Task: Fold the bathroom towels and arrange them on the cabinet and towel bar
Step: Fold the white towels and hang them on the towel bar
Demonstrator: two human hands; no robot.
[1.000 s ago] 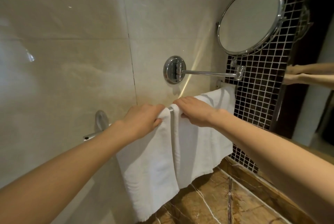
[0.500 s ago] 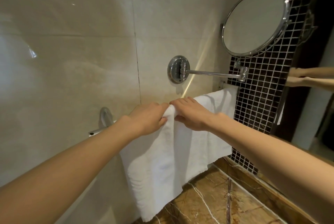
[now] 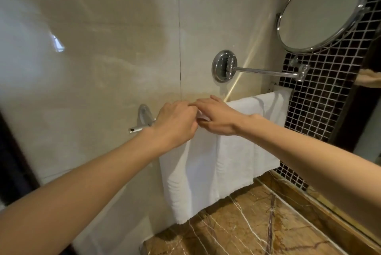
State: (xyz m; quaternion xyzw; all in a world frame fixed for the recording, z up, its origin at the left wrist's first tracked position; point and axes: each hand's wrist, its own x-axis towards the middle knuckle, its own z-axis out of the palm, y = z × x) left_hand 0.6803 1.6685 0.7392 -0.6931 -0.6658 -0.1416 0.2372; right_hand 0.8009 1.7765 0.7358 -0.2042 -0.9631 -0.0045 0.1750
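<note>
A white towel (image 3: 185, 182) hangs folded over the bar (image 3: 136, 129), above the surface's (image 3: 247, 230) edge along the wall (image 3: 103, 48). A second towel (image 3: 253, 135) hangs touching it on the right. The hands meet at the towel's top. The left hand (image 3: 175, 123) curls over the fold, and the right hand (image 3: 218, 116) pinches a bit of cloth between thumb and fingers.

**Tight room at the towel bar**

The left hand (image 3: 175, 123) and right hand (image 3: 218, 118) crowded the middle of the bar (image 3: 140, 128), gripping the towels (image 3: 206, 162) close to the wall (image 3: 103, 48). A mirror arm (image 3: 263, 72) jutted just above. Open air lay before the towels, over the counter (image 3: 257, 223).
</note>
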